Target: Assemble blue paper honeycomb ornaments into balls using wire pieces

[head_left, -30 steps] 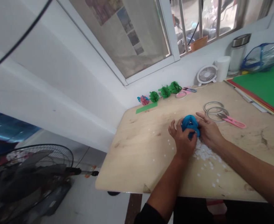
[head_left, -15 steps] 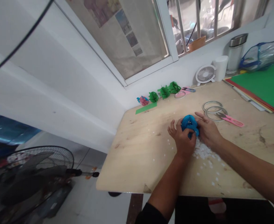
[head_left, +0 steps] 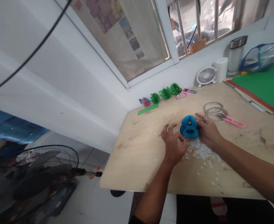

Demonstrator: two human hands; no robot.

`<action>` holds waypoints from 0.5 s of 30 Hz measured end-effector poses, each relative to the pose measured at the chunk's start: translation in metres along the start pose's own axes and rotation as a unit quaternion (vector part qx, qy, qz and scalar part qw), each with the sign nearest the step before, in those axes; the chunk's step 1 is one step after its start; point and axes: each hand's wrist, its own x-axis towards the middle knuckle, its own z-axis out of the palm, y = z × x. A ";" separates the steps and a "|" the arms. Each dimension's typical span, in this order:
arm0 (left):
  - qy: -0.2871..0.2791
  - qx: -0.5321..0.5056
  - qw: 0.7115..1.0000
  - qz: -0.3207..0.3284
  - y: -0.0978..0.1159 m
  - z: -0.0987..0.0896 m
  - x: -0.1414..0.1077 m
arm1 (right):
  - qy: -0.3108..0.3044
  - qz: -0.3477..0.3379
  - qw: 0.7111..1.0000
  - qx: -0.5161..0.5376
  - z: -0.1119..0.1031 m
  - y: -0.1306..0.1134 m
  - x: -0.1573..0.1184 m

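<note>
My right hand (head_left: pixel 208 129) is closed on the right side of a blue folded-paper shape (head_left: pixel 189 134), made of rounded lobes with openings between them. It is just above the table. My left hand (head_left: pixel 174 144) is at the shape's lower left, apart from it. Its thumb and index finger curl together in a pinch, while the other fingers are raised; anything between the tips is too small to make out. Small white paper bits (head_left: pixel 203 151) lie scattered below the shape and between my hands.
Pink-handled snips (head_left: pixel 232 120) lie by metal rings (head_left: pixel 217 114) to the right. Along the wall stand green paper pieces (head_left: pixel 166 93), a pink-and-blue one (head_left: pixel 145 101), a small white fan (head_left: pixel 206 75) and a glass bottle (head_left: pixel 235 59). Coloured sheets (head_left: pixel 263 85) are stacked at the right.
My left hand has come off the blue paper shape and moved left and slightly down. More of the shape's front shows. My right hand keeps its hold.
</note>
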 end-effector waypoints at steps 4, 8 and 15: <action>-0.018 0.056 0.997 -0.058 -0.024 -0.015 -0.015 | 0.006 0.007 1.000 -0.001 0.000 0.001 0.000; 0.032 0.059 0.995 -0.079 -0.023 0.000 -0.018 | 0.010 0.002 1.000 -0.007 0.001 0.000 -0.001; 0.057 -0.069 0.990 -0.113 0.029 0.044 -0.005 | 0.003 0.001 1.000 -0.015 0.001 -0.005 -0.003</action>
